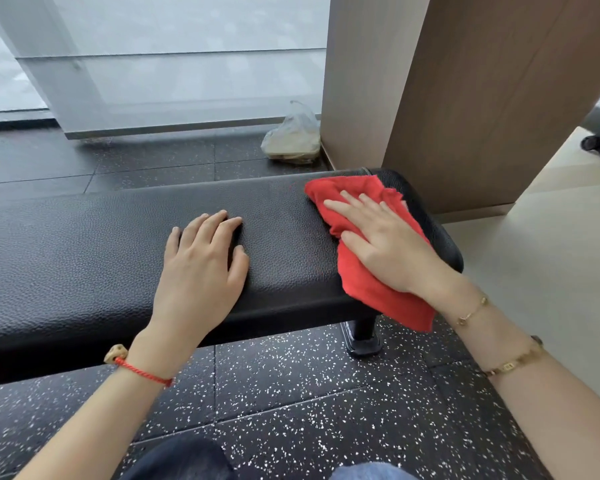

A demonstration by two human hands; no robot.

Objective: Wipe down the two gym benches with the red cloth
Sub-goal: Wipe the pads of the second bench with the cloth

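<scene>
- Step in hand, by the look of it: wiping 1st bench, at its right end. 2nd bench not in view.
- Desk [84, 244]: black padded top, runs from left edge of view to rounded right end; support leg [362, 332] under right part, on speckled floor [291, 393].
- Left hand [201, 268]: flat on desk top approx. mid-pad, palm down, fingers straight and slightly spread, holding nothing. Wrist comes in from lower left; red cord bracelet [142, 370] on it. Reads as a brace.
- Red cloth [357, 271]: bunched on desk's right end, lower corner hanging over near edge.
- Right hand [385, 244]: pressed flat on red cloth, fingers extended and fanned toward far-left, no pinch or curl seen. Forearm enters from lower right, gold bracelets on wrist.
- Next move, est.: sweep cloth leftward along pad w/ steady downward press; left hand must lift or shift clear of path.
- Plastic bag [291, 140] on floor beyond desk, well apart.
</scene>
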